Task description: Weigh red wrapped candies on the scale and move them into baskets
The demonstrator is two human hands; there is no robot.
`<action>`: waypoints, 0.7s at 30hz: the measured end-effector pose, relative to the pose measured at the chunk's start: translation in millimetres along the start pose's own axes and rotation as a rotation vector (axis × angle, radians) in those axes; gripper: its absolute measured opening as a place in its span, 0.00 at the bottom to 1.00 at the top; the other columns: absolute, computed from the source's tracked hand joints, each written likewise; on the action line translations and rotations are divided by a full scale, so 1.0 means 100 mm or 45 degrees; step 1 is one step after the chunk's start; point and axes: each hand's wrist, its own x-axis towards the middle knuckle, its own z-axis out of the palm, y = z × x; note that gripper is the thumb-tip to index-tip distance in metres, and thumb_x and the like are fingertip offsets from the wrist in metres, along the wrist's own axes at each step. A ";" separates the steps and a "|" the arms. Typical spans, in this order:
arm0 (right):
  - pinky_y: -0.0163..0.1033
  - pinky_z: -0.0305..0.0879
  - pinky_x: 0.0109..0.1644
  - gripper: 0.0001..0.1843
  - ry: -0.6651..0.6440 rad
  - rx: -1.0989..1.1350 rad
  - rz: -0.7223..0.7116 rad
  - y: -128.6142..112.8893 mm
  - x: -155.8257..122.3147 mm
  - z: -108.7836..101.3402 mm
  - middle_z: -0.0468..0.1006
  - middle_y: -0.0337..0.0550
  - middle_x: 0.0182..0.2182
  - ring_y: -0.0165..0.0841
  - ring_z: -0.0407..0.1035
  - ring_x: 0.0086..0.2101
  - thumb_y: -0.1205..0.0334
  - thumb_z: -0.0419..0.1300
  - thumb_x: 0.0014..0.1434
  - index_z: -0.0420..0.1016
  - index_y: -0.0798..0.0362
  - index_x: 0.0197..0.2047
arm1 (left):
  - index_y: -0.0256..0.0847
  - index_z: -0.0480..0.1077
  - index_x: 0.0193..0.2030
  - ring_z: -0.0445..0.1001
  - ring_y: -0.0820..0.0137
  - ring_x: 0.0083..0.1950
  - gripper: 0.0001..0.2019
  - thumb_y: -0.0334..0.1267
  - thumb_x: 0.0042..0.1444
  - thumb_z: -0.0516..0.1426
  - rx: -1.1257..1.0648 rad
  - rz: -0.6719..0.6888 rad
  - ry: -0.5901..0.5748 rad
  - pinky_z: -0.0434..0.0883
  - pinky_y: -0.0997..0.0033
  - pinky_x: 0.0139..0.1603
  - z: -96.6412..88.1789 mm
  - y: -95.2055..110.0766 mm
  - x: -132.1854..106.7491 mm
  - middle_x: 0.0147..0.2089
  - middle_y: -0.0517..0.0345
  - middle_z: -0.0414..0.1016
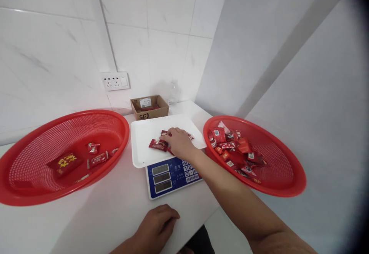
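Note:
My right hand (179, 142) reaches over the white pan (144, 138) of a blue electronic scale (173, 175), fingers curled down onto a few red candy packets (157, 144) lying on the pan. My left hand (157, 225) rests on the white table near its front edge, fingers loosely curled, holding nothing. A red mesh basket (288, 177) at the right holds a pile of red packets (236, 150). A larger red mesh basket (43, 192) at the left holds a few red packets (98, 157).
A small open cardboard box (149, 107) stands behind the scale against the tiled wall. A wall socket (115, 81) sits above the table at the back. A clear bottle (173, 92) stands in the corner.

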 end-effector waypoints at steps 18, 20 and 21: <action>0.40 0.58 0.52 0.14 0.171 0.380 0.204 0.36 -0.33 -0.27 0.73 0.46 0.47 0.35 0.64 0.48 0.61 0.54 0.59 0.71 0.51 0.47 | 0.42 0.70 0.39 0.73 0.72 0.38 0.10 0.32 0.58 0.48 -0.023 -0.013 -0.002 0.69 0.76 0.40 -0.01 0.01 0.00 0.37 0.56 0.75; 0.39 0.59 0.50 0.12 0.236 0.322 0.311 0.56 -0.49 -0.43 0.74 0.46 0.45 0.35 0.66 0.46 0.62 0.53 0.59 0.71 0.52 0.45 | 0.43 0.70 0.39 0.73 0.72 0.38 0.10 0.33 0.58 0.47 -0.020 -0.009 -0.004 0.69 0.76 0.40 -0.01 0.01 0.00 0.37 0.56 0.75; 0.39 0.60 0.48 0.11 0.219 0.275 0.387 0.68 -0.58 -0.50 0.75 0.45 0.44 0.35 0.67 0.45 0.62 0.52 0.60 0.72 0.52 0.44 | 0.43 0.70 0.39 0.73 0.72 0.38 0.10 0.33 0.58 0.47 -0.022 -0.008 -0.010 0.70 0.76 0.40 -0.01 0.01 0.00 0.37 0.56 0.75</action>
